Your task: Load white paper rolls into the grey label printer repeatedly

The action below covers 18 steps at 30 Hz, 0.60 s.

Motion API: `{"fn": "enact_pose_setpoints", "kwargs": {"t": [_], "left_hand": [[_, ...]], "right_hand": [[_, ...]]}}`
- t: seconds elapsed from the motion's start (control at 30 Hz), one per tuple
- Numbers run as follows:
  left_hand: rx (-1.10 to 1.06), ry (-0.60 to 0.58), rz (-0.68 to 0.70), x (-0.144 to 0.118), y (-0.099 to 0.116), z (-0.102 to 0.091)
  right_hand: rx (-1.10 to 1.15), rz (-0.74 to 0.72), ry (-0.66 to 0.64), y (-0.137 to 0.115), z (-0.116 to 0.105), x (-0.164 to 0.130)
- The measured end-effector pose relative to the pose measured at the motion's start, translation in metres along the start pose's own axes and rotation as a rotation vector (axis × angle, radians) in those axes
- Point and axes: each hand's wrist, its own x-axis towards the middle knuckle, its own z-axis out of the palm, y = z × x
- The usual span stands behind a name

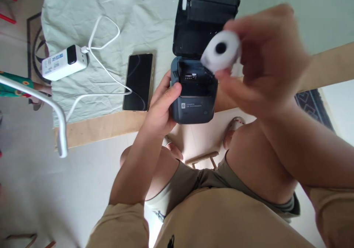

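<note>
A dark portable label printer (pixel 194 108) is gripped at its left side by my left hand (pixel 164 106), thumb on its upper edge. Its lid (pixel 204 25) stands raised, and the roll compartment shows a small printed sticker inside. Above the compartment's right part, my right hand (pixel 265 56) pinches a white paper roll (pixel 225 54) with a dark core hole facing me. The right hand is blurred. Part of the lid and compartment is hidden behind the roll.
On the green cloth (pixel 149 19) lie a smartphone (pixel 138 82) and a white power bank (pixel 65 62) with a white cable (pixel 106 65) plugged in. A white curved bar (pixel 52 104) crosses the left side. The wooden table edge (pixel 102 128) runs beneath the cloth. Another person's patterned clothing (pixel 15 86) shows at far left.
</note>
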Motion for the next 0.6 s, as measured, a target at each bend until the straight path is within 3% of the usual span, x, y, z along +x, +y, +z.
{"fn": "enact_pose_setpoints", "kwargs": {"t": [0.1,0.3,0.43,0.6], "left_hand": [[0.042,0.022,0.006,0.000,0.000,0.000],[0.053,0.010,0.009,0.000,-0.001,0.001],[0.036,0.004,0.010,-0.001,0.000,0.002],[0.021,-0.006,0.009,-0.001,0.001,0.003]], "right_hand": [[-0.162,-0.114,-0.099,-0.006,0.008,-0.005],[-0.301,-0.025,-0.149,-0.005,0.016,-0.007],[-0.232,-0.002,-0.215,0.000,0.016,-0.006],[-0.195,-0.077,-0.087,-0.002,0.014,-0.006]]}}
